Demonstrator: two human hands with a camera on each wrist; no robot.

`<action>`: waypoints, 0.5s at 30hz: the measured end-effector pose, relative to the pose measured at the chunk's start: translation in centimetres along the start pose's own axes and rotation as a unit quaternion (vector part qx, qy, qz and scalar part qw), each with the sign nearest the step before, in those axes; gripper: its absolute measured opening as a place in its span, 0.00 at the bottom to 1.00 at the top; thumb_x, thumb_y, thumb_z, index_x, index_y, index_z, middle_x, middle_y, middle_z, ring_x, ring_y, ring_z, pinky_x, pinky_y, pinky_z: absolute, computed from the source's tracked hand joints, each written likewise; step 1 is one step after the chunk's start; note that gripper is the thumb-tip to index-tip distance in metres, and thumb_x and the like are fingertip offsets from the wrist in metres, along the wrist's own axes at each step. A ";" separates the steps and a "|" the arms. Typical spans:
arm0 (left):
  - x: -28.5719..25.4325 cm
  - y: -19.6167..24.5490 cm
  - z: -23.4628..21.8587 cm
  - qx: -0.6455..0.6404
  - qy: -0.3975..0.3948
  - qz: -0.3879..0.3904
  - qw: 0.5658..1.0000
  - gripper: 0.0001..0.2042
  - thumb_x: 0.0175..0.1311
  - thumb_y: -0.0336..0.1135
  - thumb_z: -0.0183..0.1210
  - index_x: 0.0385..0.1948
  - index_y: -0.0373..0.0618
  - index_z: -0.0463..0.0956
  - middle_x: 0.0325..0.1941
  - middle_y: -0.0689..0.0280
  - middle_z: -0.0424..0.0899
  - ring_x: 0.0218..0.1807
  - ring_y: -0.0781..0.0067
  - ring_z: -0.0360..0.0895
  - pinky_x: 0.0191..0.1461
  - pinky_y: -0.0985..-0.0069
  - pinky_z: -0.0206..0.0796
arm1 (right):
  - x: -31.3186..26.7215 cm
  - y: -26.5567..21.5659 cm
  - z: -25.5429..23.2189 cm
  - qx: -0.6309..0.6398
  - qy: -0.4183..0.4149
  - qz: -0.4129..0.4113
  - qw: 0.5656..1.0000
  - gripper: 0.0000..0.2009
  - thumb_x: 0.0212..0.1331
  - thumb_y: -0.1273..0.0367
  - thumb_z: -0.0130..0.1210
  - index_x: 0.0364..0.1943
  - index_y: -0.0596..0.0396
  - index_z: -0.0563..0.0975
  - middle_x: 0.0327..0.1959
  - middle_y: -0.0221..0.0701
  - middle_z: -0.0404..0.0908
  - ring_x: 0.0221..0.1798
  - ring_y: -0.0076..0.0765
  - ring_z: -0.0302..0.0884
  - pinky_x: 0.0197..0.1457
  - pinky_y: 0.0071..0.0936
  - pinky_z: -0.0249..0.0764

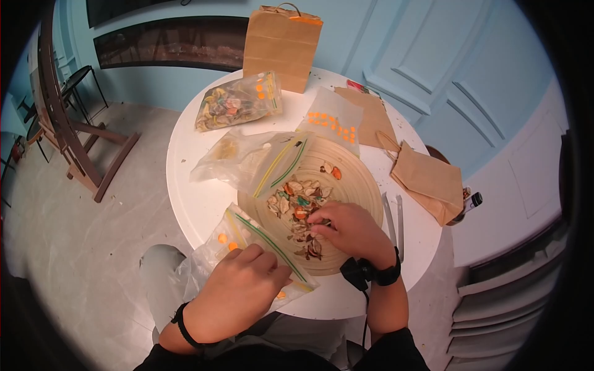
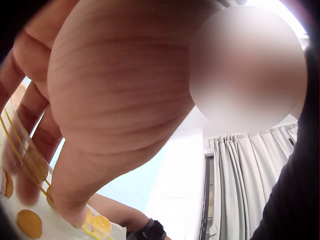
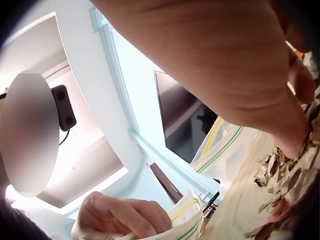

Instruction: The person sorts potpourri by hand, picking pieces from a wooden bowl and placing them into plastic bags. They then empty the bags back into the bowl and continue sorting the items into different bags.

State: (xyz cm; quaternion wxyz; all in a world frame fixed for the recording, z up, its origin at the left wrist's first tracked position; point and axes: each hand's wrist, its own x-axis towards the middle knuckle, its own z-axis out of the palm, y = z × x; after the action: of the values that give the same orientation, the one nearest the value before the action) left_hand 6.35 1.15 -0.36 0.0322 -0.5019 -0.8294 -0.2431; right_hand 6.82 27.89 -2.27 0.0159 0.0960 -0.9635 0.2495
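Pale blue wall (image 1: 148, 83) rose behind the white round desk (image 1: 182, 151) as I watched from my distant station. Starting at the right hand (image 1: 356, 229), I saw its fingers bent down narrowly into the dried petals (image 1: 303, 201), thumb and fingertips touching them; whether a piece was pinched there, I could not tell. The petals lay heaped on the round tray (image 1: 366, 201), directly under and just beside those fingertips, with a few apart near its far side. I judged that the flat, spread heap let pieces be picked out singly. Across the tray's near-left rim, the left hand (image 1: 241, 287) gripped the zip bag (image 1: 207, 250) by its mouth, thumb on one face and fingers on the other, probably to steady the limp plastic close to the petals. Farther out, a second bag (image 1: 232, 164) overlapped the tray's far-left edge, and beyond it a filled bag (image 1: 235, 105) rested on the desk, near the standing paper bag (image 1: 281, 52).
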 end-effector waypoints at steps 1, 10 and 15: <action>-0.1 0.0 0.1 0.001 -0.002 -0.001 1.000 0.08 0.56 0.34 0.68 0.36 0.46 0.85 0.33 0.67 0.81 0.39 0.63 0.78 0.44 0.68 0.73 | 0.1 -0.2 -0.1 0.006 -0.001 0.018 1.000 0.10 0.62 0.66 0.64 0.44 0.55 0.84 0.37 0.36 0.86 0.37 0.43 0.83 0.41 0.35 0.76; -0.2 -0.3 0.0 0.002 -0.011 -0.005 1.000 0.08 0.57 0.34 0.67 0.36 0.45 0.84 0.32 0.66 0.80 0.39 0.63 0.78 0.44 0.68 0.73 | 0.9 0.1 -0.4 0.153 0.053 0.106 0.981 0.08 0.68 0.70 0.58 0.46 0.57 0.84 0.34 0.36 0.88 0.33 0.34 0.85 0.38 0.28 0.76; -0.3 -0.5 0.3 0.001 -0.006 0.006 1.000 0.08 0.56 0.33 0.67 0.37 0.46 0.84 0.33 0.67 0.80 0.40 0.63 0.78 0.44 0.68 0.73 | 1.1 -1.0 -0.8 0.247 0.051 0.129 0.959 0.09 0.69 0.70 0.59 0.47 0.58 0.84 0.26 0.24 0.82 0.26 0.17 0.73 0.30 0.19 0.68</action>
State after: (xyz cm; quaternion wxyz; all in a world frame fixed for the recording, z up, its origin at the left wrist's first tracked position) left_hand 6.18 0.88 -0.93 0.0292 -0.5086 -0.8265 -0.2395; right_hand 5.93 27.19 -1.00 0.0083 -0.0405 -0.8741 0.4839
